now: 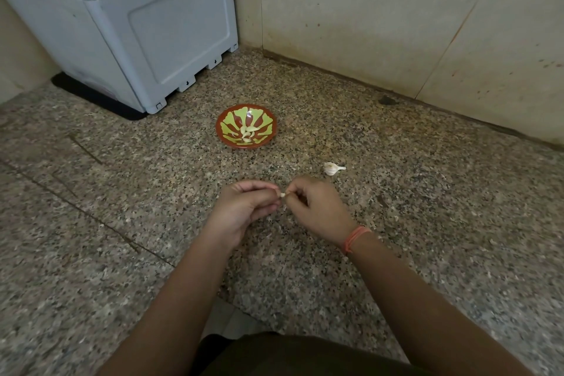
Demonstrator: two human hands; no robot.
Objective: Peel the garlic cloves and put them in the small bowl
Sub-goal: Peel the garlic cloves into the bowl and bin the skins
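Granite counter (427, 207) carries everything. Toward the wall sits the small bowl (219, 127), with several peeled cloves (247, 133) pooled at its bottom. Nearer the person, the left hand (244, 210) and the right hand (317, 207) meet above the stone, fingers curled inward. A loose piece of garlic (332, 168), skin on, lies on the counter just beyond the right hand. Smallest is the clove (283, 195) being peeled, pinched between the fingertips of both hands. Its long axis seems to run left to right, though it is mostly hidden. The bowl lies straight ahead of that pinch and a little left, so the left hand looks nearer for the drop once the skin is off.
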